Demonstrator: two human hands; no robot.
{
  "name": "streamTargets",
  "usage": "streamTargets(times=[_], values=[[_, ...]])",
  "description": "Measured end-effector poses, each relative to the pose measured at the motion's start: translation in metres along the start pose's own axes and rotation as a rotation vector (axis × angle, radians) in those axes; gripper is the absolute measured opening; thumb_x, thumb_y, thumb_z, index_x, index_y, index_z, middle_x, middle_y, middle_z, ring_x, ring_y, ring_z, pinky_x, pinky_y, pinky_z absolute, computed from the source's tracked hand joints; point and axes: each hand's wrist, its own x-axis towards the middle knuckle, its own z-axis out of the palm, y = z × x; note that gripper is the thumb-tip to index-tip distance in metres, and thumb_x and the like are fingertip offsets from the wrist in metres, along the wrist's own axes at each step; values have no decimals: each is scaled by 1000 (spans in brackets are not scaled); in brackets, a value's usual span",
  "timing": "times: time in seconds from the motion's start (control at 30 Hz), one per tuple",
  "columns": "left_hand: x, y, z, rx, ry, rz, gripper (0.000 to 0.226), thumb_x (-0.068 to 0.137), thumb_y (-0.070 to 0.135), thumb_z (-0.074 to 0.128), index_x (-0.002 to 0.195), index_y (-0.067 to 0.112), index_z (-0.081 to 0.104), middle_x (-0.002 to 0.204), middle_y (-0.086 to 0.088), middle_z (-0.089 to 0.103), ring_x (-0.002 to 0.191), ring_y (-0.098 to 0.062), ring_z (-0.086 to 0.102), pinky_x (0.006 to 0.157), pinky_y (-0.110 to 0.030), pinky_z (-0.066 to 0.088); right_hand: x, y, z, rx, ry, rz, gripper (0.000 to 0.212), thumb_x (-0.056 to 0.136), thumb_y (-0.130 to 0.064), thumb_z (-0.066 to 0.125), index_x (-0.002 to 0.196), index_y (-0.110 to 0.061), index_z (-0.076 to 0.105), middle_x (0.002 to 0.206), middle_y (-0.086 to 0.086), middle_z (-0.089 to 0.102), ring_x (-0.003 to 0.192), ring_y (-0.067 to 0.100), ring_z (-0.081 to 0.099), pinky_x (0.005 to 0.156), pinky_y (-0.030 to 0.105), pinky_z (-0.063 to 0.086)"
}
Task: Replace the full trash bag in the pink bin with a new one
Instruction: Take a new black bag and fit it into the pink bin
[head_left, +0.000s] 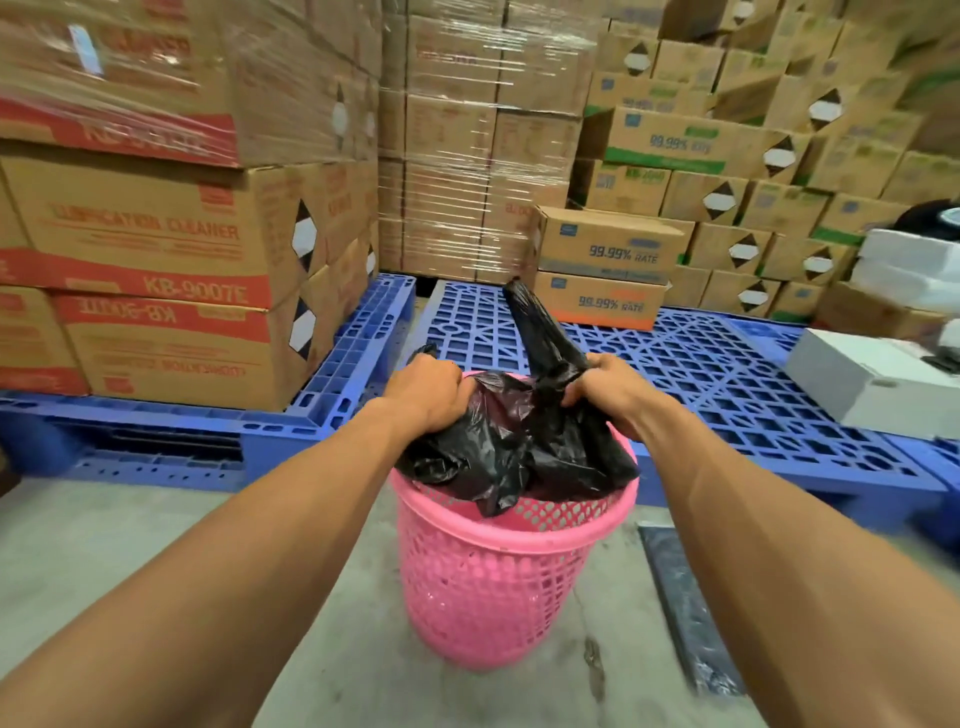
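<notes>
A pink mesh bin (493, 582) stands on the concrete floor in the middle of the view. A black trash bag (498, 452) sits in it, its plastic bunched up above the rim. My left hand (428, 392) grips one gathered corner of the bag at the bin's far left. My right hand (610, 387) grips the other corner, from which a long black handle strip sticks up and away. Both hands are over the bin's mouth.
Blue plastic pallets (727, 395) lie behind the bin and to the left. Stacked cardboard boxes (166, 244) rise on them at the left and at the back. A white box (872, 384) sits at the right. A dark flat sheet (685, 608) lies on the floor right of the bin.
</notes>
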Motion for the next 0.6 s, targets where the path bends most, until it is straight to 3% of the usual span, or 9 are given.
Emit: streamTargets(times=[0.1,0.2,0.3,0.4,0.47,0.53,0.6], values=[[4,1,2,-199,183,-12,51,99,45,47,60,14,43,61,-8,47,73,-34,54,59,-41,45,-3,7,8,-372,109,12,36,71,-3,80,100,-10,58,93,12,66,92,32,62,82,41,54],[6,1,7,-253,377,59,48,99,46,47,66,12,46,67,-8,49,81,-32,53,60,-39,41,-8,4,8,-586,400,-4,33,84,-32,74,108,-14,59,98,13,65,86,31,59,69,38,49],[2,1,26,-106,171,161,56,100,54,34,89,9,65,88,-15,62,99,-33,57,78,-43,48,-14,4,7,-688,380,68,37,90,-46,61,101,-10,63,94,15,65,84,33,59,70,38,51],[-2,0,45,-34,-43,106,69,99,61,25,87,10,69,91,-15,69,88,-33,65,77,-41,50,-26,8,13,-890,247,188,42,95,-51,49,95,-9,58,94,14,62,84,32,59,72,37,50],[1,5,43,-101,-22,43,68,99,61,26,84,11,69,85,-13,68,77,-30,60,71,-36,46,-28,13,19,-805,152,232,43,97,-49,48,89,-8,58,86,14,63,73,31,63,65,36,53],[9,9,34,-302,45,-23,63,97,62,32,67,14,59,67,-8,56,64,-28,53,62,-33,41,-26,16,24,-463,83,281,40,98,-45,51,86,-7,58,81,12,63,62,26,64,55,35,58],[16,7,29,-391,74,-10,60,96,62,39,58,15,47,55,-5,46,57,-28,49,55,-34,39,-19,19,22,-248,80,260,23,98,-24,56,96,-2,61,90,17,65,71,30,68,64,42,63]])
